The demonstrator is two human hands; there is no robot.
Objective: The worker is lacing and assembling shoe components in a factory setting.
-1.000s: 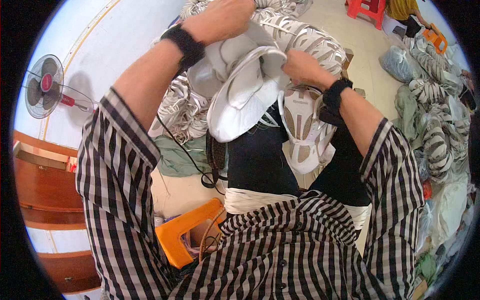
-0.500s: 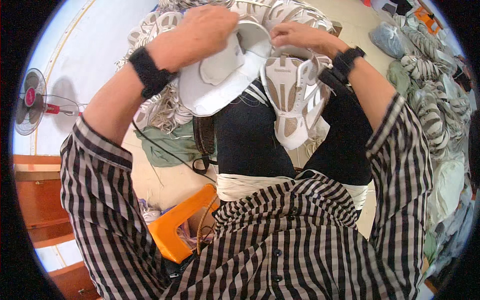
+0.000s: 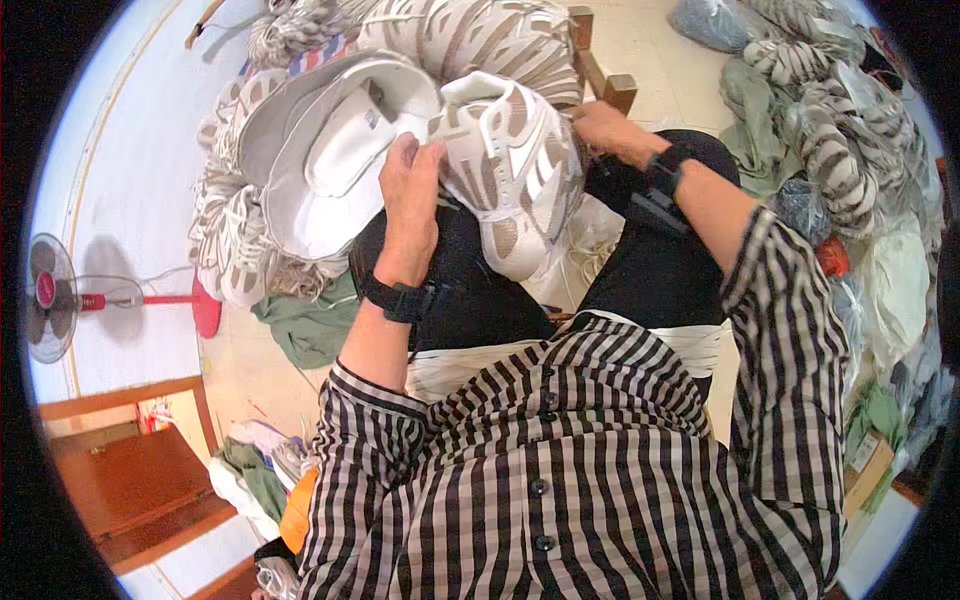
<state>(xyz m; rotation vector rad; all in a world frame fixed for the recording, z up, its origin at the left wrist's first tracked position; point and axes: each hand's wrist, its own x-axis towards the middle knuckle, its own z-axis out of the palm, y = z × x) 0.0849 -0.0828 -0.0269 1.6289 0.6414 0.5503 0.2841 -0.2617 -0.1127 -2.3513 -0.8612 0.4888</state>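
While seated over a lap full of footwear parts, with a small fan (image 3: 48,300) on a red stand far off at the left wall: a heap of beige-and-white shoe uppers (image 3: 235,250) on the floor just beyond the knees. Next to it, a pale rounded shoe form (image 3: 320,160), tilted, touching the sneaker. Left hand (image 3: 410,205) pressed flat, fingers together, against the near side of the white-and-tan sneaker (image 3: 510,175), steadying it and not wrapped round it. Sneaker resting upright on the black-clad thighs, toe pointing down toward the body. Right hand (image 3: 610,130) tucked behind the sneaker's far edge, fingers hidden; whether gripping or only touching, cannot tell. Judging by this, fitting or lacing only partway along, piles at left and right (image 3: 830,150) yet to be handled.
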